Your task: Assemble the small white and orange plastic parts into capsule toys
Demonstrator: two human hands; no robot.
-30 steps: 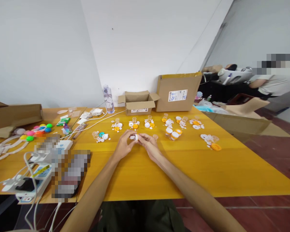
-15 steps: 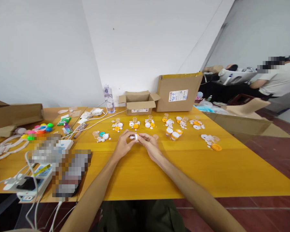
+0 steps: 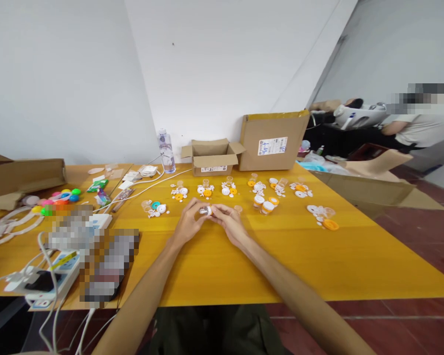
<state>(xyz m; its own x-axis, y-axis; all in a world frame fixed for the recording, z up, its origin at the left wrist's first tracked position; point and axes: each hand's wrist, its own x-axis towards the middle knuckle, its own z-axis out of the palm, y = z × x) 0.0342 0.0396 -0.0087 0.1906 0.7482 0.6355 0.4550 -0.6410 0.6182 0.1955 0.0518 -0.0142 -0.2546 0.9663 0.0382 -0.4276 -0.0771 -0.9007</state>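
Above the middle of the table, my left hand [image 3: 188, 220] and my right hand [image 3: 229, 222] meet around a small clear container with a white end [image 3: 206, 210]. Fingers of both hands are closed on it; the left grips one end, the right the other. Small white pieces show through its clear wall, too small to make out. Right of my right hand stands a clear cup [image 3: 238, 209], and farther right several filled jars with white and orange lids [image 3: 268, 207]. Behind my hands lie piles of small white parts with orange lids [image 3: 207, 193] and clear cups.
An open carton [image 3: 214, 160] and a large flat cardboard box [image 3: 274, 143] stand against the wall, beside a water bottle [image 3: 166, 153]. Power strips [image 3: 68, 261], cables and coloured balls [image 3: 61, 201] occupy the left side. Another person [image 3: 422, 121] sits at far right.
The small container has turned slightly between my fingers, showing more of its clear side. Both hands stay in nearly the same place. The person at far right has shifted their head.
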